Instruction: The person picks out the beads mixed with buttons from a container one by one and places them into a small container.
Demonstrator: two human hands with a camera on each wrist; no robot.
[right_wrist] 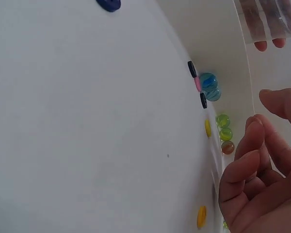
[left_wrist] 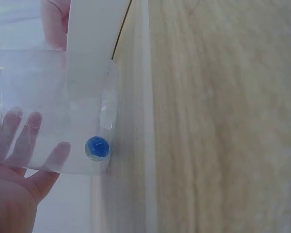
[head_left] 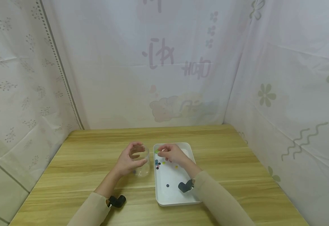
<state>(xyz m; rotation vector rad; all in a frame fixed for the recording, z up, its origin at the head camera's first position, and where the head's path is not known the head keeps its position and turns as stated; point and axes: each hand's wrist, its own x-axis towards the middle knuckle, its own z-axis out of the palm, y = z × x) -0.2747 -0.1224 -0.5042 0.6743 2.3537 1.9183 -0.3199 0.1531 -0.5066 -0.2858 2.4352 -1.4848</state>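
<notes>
My left hand [head_left: 129,160] grips a clear plastic jar [head_left: 143,169] around its side, left of a white tray [head_left: 171,191]. One blue marble [left_wrist: 97,148] lies at the bottom of the jar. Over the tray's far left part is my right hand [head_left: 174,154], its fingers loosely bent. In the right wrist view the thumb stands apart from the fingers [right_wrist: 245,170], and nothing shows between them. Near these fingertips, along the tray's wall, lie green marbles [right_wrist: 223,121], a reddish-brown marble [right_wrist: 228,147] and blue marbles [right_wrist: 208,80].
Small buttons lie in the tray: yellow buttons [right_wrist: 202,216], a pink button [right_wrist: 198,84], black buttons [right_wrist: 192,69] and a dark blue button [head_left: 167,185] nearer the front. The tray stands on a wooden table [head_left: 223,150]. Patterned cloth [head_left: 119,78] hangs behind and at both sides.
</notes>
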